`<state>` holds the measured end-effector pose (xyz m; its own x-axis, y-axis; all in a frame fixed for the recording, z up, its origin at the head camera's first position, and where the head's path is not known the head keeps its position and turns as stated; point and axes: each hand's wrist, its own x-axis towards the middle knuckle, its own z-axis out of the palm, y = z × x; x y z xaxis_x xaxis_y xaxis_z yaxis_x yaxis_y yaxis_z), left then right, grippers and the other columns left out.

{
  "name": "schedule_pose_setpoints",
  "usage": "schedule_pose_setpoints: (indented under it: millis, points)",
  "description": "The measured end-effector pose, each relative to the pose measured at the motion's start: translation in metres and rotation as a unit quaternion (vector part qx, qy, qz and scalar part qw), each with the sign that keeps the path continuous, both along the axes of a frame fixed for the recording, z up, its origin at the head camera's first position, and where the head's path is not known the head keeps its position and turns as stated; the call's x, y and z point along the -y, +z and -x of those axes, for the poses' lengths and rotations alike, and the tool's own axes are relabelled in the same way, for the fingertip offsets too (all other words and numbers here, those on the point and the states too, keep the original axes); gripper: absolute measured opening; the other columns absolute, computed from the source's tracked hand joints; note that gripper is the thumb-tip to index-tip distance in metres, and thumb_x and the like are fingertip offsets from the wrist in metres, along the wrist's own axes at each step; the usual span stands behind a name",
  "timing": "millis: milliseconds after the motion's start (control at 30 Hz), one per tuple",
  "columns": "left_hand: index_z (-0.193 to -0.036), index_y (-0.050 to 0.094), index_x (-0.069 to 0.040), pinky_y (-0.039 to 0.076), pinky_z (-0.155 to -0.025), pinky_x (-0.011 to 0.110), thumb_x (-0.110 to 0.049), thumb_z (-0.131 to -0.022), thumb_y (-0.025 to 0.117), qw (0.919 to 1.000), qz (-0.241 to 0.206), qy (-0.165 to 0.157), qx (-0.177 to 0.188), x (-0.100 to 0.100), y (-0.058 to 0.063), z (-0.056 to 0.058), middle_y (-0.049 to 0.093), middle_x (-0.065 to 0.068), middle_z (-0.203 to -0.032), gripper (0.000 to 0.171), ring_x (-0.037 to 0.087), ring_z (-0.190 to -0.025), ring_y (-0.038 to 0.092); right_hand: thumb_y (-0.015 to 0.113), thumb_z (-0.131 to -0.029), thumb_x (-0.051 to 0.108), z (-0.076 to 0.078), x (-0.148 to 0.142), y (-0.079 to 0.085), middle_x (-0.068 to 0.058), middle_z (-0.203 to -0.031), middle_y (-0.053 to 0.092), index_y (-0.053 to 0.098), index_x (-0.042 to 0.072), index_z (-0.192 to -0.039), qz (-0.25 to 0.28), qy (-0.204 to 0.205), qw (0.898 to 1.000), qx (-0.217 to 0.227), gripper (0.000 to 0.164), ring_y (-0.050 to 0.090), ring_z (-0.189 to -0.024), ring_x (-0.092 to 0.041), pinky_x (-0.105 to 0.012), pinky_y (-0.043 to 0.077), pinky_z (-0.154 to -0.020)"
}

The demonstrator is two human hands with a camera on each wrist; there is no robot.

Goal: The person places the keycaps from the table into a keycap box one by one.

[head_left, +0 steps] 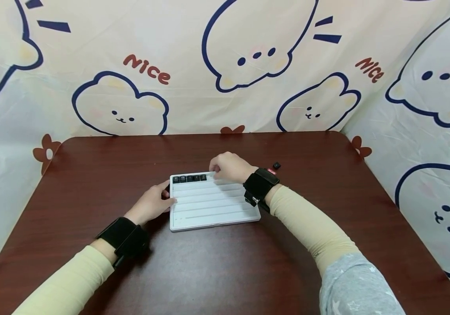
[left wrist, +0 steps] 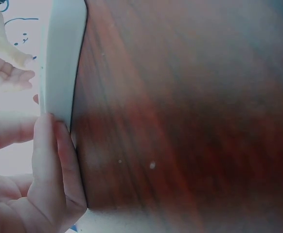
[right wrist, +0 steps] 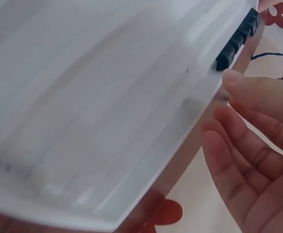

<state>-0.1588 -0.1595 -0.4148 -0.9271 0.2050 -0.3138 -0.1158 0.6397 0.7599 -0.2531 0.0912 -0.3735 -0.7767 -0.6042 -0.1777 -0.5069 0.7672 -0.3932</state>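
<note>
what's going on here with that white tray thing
A person has both hands at a white ridged tray on a brown table. The left hand grips its left edge. The right hand is at the far edge, its thumb close to the right end of a row of five small black pieces; nothing can be seen held in it. One loose black piece lies on the table, just beyond the right wrist.

white ridged tray (right wrist: pixel 93 97), row of black keycaps (right wrist: pixel 238 42) along one edge toward its corner, right hand (right wrist: pixel 258 150) at same edge, thumb tip just beside nearest keycap, fingers loosely bent, brown table (right wrist: pixel 178 160) beyond, red flower print (right wrist: pixel 168 212) past it
</note>
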Motion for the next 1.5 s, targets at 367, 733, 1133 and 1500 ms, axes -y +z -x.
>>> schedule_pose_setpoints:
  millis: [367,733,1133,1500]
  points:
    - [-0.160,0.023,0.005,0.050,-0.071,0.026,-0.008,-0.101,0.063,0.9999,-0.008,0.007,0.009,0.001,-0.002,0.000,0.051,0.016,-0.109,0.073,0.018,-0.080,0.055,0.074,-0.094,0.008,0.007,-0.040,0.016,-0.009,-0.102,0.070,0.075,0.005,-0.115,-0.006,-0.024,0.999,-0.024,0.021,0.062,-0.094,-0.023,-0.036,0.053,-0.085]
    - [-0.160,0.022,0.006,0.052,-0.073,0.027,-0.006,-0.101,0.063,0.9998,-0.014,0.006,0.010,0.001,-0.001,0.000,0.050,0.017,-0.109,0.073,0.019,-0.082,0.057,0.073,-0.095,0.004,0.019,-0.096,0.028,-0.015,-0.107,0.068,0.065,-0.002,-0.132,-0.005,-0.077,0.997,-0.020,0.038,0.063,-0.095,-0.029,-0.043,0.052,-0.085]
    - [-0.161,0.022,0.004,0.053,-0.073,0.027,-0.008,-0.101,0.063,0.9999,-0.007,0.007,0.013,0.001,-0.001,0.002,0.051,0.018,-0.112,0.074,0.019,-0.083,0.059,0.073,-0.093,0.002,0.035,-0.145,0.012,-0.019,-0.109,0.068,0.070,-0.004,-0.121,-0.016,-0.131,0.991,-0.010,0.028,0.063,-0.096,-0.033,-0.046,0.052,-0.081]
    - [-0.161,0.021,0.003,0.051,-0.071,0.027,-0.009,-0.102,0.063,0.9998,-0.006,0.009,0.019,0.001,-0.003,0.003,0.051,0.018,-0.114,0.074,0.019,-0.083,0.057,0.076,-0.091,0.005,0.040,-0.157,-0.003,-0.023,-0.118,0.066,0.072,-0.002,-0.112,-0.035,-0.170,0.985,0.008,0.023,0.058,-0.103,-0.036,-0.051,0.049,-0.087]
